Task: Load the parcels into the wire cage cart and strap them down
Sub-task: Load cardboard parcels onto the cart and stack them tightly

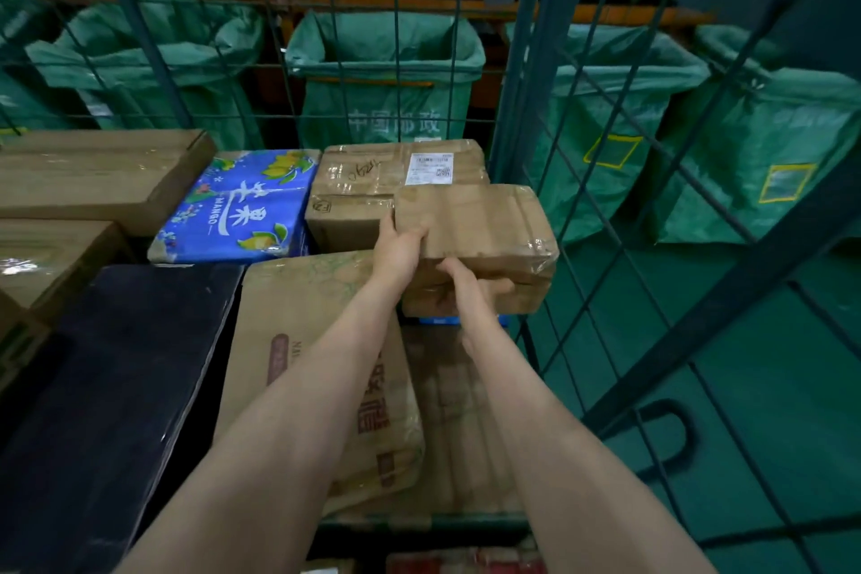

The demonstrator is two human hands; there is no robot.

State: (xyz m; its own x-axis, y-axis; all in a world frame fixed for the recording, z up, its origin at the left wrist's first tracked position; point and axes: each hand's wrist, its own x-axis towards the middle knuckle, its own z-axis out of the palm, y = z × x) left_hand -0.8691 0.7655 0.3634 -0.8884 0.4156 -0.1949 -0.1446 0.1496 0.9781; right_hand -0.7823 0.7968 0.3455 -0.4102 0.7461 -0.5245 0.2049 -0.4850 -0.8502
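Observation:
A small taped brown parcel (484, 228) is held over the right rear corner of the green wire cage cart (522, 61). My left hand (400, 247) grips its near left edge, thumb on top. My right hand (459, 284) holds its near underside, fingers curled beneath. Just behind it lies a taped brown box with a white label (372, 172). A blue mango carton (242, 205) lies to the left, and a printed brown box (298, 317) sits under my forearms.
A black box (112, 378) fills the cart's near left, with long brown cartons (88, 172) at the far left. Green mail sacks (386, 61) hang in a row behind the cage. The cage's right wire wall (652, 200) stands close to the held parcel.

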